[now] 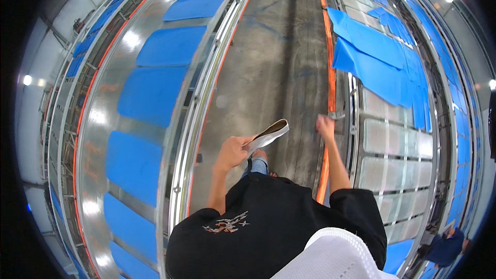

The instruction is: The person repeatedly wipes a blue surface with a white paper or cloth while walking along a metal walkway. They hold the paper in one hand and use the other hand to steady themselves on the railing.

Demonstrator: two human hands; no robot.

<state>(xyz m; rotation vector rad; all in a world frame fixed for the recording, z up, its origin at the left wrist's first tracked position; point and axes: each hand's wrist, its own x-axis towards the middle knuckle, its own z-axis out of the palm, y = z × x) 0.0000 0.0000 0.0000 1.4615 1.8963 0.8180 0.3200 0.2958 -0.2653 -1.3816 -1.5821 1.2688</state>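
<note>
My left hand (pixel 234 152) is closed round the lower end of a silvery, flat sleeve-like piece (pixel 268 137), curved and gaping at its upper end, with a brownish inside. It hangs in front of my body over the walkway. My right hand (pixel 325 125) is curled beside the orange-edged rail on the right and is slightly blurred. A small grey metal piece (pixel 337 116) shows right beside its fingers; whether I hold it or it belongs to the rail, I cannot tell.
A grey floor walkway (pixel 258 67) runs ahead between two long racks. Blue sheets (pixel 135 165) lie spaced along the left one. On the right, overlapping blue sheets (pixel 369 57) cover part of the pale panels (pixel 395 173). A person in dark clothes (pixel 447 248) stands at far lower right.
</note>
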